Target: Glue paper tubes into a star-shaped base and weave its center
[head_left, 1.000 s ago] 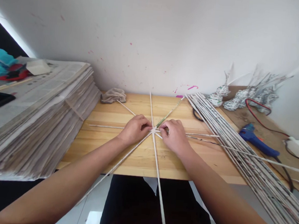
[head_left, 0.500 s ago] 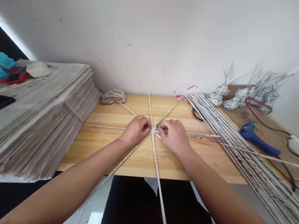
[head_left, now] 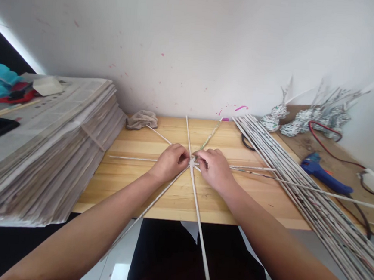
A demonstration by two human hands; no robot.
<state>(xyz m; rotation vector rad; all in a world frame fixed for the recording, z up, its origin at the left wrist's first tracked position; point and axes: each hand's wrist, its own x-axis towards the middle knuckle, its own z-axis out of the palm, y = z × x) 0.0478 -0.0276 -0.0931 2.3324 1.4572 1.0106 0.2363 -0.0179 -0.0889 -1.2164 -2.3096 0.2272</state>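
Observation:
Several thin rolled-paper sticks cross in a star on the wooden tabletop, meeting at a white woven centre (head_left: 192,162). My left hand (head_left: 171,164) is closed in a pinch at the left side of this centre, on the paper sticks there. Close on the other side, my right hand (head_left: 216,167) pinches at the base of a greenish paper stick (head_left: 211,136) that slants to the back right. One long stick (head_left: 200,229) runs toward me over the table's front edge. My fingertips partly hide the crossing.
A thick stack of newspapers (head_left: 94,120) stands at left, a crumpled cloth (head_left: 142,120) behind. On the right lie a bundle of paper sticks (head_left: 287,178), a blue glue gun (head_left: 325,174) with cables, and woven paper figures (head_left: 300,121). The wooden table (head_left: 121,186) ends before my lap.
The greenish stick's far tip has swung a little to the left. My right fingers have shifted slightly at the centre, while my left hand stays nearly in place.

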